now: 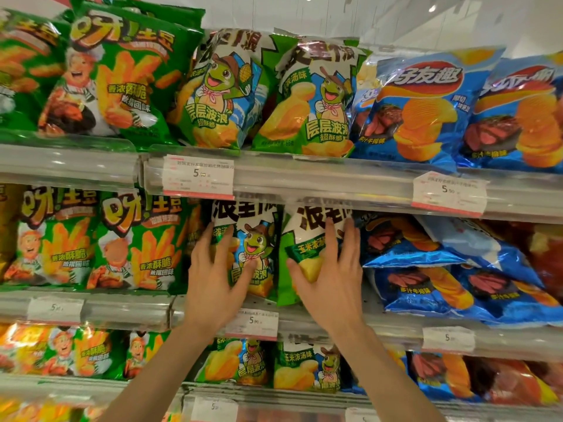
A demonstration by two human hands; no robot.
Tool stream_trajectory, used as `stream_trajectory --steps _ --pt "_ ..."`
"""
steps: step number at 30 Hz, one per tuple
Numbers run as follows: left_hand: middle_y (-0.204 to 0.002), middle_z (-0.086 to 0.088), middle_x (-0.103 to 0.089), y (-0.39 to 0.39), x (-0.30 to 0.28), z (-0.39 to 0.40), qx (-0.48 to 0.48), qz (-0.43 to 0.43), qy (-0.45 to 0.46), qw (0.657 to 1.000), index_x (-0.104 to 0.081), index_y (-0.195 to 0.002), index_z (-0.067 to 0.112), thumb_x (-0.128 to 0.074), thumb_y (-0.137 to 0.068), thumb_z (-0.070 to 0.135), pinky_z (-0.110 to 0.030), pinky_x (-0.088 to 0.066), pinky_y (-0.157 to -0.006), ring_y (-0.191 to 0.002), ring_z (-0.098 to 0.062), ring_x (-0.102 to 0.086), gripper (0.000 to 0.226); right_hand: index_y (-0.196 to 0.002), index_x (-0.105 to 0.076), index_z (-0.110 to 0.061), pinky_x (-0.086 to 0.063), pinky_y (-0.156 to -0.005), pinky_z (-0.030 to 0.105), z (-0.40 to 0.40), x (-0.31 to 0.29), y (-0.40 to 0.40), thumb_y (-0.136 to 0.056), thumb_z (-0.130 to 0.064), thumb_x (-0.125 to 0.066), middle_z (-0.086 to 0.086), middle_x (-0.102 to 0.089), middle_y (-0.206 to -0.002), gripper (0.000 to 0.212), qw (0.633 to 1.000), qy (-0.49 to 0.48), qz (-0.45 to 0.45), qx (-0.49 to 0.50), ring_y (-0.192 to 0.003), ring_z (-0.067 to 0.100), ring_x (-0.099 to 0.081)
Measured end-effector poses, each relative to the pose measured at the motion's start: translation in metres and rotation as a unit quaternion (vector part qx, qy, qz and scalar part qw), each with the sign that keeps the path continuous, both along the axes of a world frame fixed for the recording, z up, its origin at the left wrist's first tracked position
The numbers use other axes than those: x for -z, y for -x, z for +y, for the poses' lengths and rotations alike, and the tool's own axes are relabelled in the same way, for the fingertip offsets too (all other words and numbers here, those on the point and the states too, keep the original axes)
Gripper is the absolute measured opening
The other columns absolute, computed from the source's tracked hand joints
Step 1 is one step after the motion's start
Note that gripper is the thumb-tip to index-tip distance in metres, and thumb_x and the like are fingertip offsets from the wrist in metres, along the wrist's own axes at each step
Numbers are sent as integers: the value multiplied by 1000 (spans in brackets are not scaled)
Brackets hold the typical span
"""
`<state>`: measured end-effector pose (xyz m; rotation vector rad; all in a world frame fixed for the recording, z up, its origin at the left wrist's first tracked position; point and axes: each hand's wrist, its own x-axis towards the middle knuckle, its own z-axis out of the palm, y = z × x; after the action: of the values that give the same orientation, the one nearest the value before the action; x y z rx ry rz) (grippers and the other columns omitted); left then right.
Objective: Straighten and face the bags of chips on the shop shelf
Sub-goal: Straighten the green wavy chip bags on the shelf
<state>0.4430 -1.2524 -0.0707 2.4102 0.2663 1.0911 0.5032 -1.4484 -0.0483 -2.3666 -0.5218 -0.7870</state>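
Note:
On the middle shelf stand two green-and-white turtle chip bags. My left hand lies with spread, straight fingers on the front of the left turtle bag. My right hand presses its spread fingers against the right turtle bag, which leans slightly. Neither hand curls round a bag. To the right, blue steak-flavour bags lie tumbled and slanted on the same shelf.
Green fries bags stand upright to the left. The shelf above holds more turtle bags and blue bags. Clear plastic shelf rails with price tags run along each shelf front. A lower shelf holds similar bags.

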Motion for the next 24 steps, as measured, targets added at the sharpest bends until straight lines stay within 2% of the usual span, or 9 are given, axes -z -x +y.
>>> stream_trajectory --steps 5,8,12,15,17,20,23,24 --pt "-164 -7 -19 1 3 0 5 -3 -23 1000 -30 -154 23 -46 -94 61 -51 -31 -117 -149 -28 -21 72 -161 5 -22 -21 -121 58 11 18 12 -91 -76 -36 11 9 -168 97 999 27 -12 23 -155 29 8" --pt "-165 -8 -17 1 3 -1 1 4 -35 999 -29 -154 23 -44 -95 61 -51 -30 -117 -150 -28 -20 71 -160 9 -24 -16 -122 58 13 17 10 -90 -79 -35 10 12 -168 99 999 25 0 22 -155 28 11" --pt "-166 -6 -16 1 0 2 19 11 -9 1000 -30 -154 26 -44 -93 65 -51 -26 -119 -151 -27 -17 74 -159 10 -30 -1 -125 54 5 7 8 -85 -84 -36 2 19 -167 103 999 12 37 -32 -152 19 23" --pt "-168 -1 -10 6 -4 4 35 23 1 999 -31 -155 28 -47 -91 63 -47 -16 -122 -154 -23 -8 74 -160 2 -33 0 -126 48 -8 -2 13 -87 -78 -42 -5 19 -167 96 996 0 60 -71 -152 13 23" --pt "-167 1 -12 12 -7 8 48 19 17 999 -37 -152 30 -52 -91 57 -43 -13 -121 -153 -21 -8 68 -160 -10 -31 -6 -126 44 -18 -7 19 -90 -70 -47 -6 11 -168 88 996 0 58 -72 -154 12 15" --pt "-158 0 -34 25 -13 12 58 -21 34 998 -51 -142 26 -64 -93 42 -36 -24 -118 -146 -18 -26 53 -157 -27 -32 -21 -124 40 -30 -9 35 -93 -60 -52 -11 -7 -168 74 995 -25 67 -68 -154 10 -7" --pt "-135 4 -53 41 -17 11 80 -44 40 995 -58 -132 22 -61 -93 40 -10 -27 -104 -127 -10 -43 43 -151 -38 -29 -34 -117 34 -37 -3 51 -95 -48 -58 -13 -32 -159 63 991 -87 77 -73 -145 4 -30" --pt "-129 7 -56 47 -17 10 96 -42 51 993 -58 -129 23 -60 -93 39 -6 -29 -100 -121 -7 -47 40 -150 -40 -28 -35 -114 30 -40 1 57 -94 -46 -59 -13 -40 -153 61 986 -114 87 -80 -141 2 -36"
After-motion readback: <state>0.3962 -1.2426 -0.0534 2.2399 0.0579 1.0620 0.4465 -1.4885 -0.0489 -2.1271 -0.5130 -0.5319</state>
